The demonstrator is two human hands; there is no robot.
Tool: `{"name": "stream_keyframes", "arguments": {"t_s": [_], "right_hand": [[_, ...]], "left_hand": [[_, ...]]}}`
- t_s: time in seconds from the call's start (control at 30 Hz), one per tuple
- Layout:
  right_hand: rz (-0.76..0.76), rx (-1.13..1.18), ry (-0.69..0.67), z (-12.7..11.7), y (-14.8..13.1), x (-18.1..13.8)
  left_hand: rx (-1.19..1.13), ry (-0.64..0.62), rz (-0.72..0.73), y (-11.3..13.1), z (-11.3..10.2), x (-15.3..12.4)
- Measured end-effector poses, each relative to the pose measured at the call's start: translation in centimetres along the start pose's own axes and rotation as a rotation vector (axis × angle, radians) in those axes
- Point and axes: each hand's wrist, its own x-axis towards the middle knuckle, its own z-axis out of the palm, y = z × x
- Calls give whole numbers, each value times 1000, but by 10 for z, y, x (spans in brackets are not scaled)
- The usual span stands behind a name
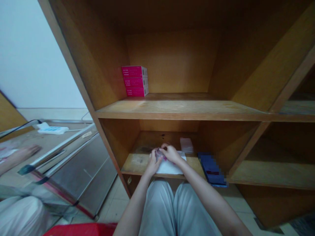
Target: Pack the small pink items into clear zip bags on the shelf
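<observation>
Both my hands meet over a white sheet (169, 167) on the lower shelf. Between them is a small, partly see-through thing with pink-purple parts (164, 158), mostly covered by my fingers; its kind I cannot make out. My left hand (153, 164) closes on its left side, thumb against fingers. From the right, my right hand (172, 154) pinches at its upper edge with bent fingers. A clear, pale flat packet (186, 145) lies behind my right hand, apart from it.
Three stacked pink boxes (135, 82) stand on the upper shelf (182, 106). A dark blue flat item (212, 168) lies at the shelf's right. On the left are a metal-framed table (78, 177), a white power strip (52, 128) and another person's hand (28, 152).
</observation>
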Motion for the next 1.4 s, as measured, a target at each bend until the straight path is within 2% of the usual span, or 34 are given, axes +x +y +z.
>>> {"name": "stream_keyframes", "arguments": {"t_s": [0.27, 0.47, 0.8, 0.9, 1.1, 1.23, 1.4], "right_hand": [[35, 50, -92, 6, 5, 0], [-2, 71, -139, 6, 10, -1], [-24, 342, -74, 0, -8, -14], [16, 394, -90, 4, -5, -18], [106, 479, -31, 12, 7, -19], [163, 532, 1, 9, 7, -18], [186, 598, 5, 6, 9, -20]], "left_hand": [[-3, 6, -15, 1, 0, -1], [-28, 15, -20, 3, -1, 0], [-73, 107, -26, 1, -1, 1], [-107, 106, -32, 1, -1, 1], [-169, 167, -36, 8, -1, 1], [-309, 204, -136, 13, -6, 4], [-503, 107, -296, 12, -14, 11]]}}
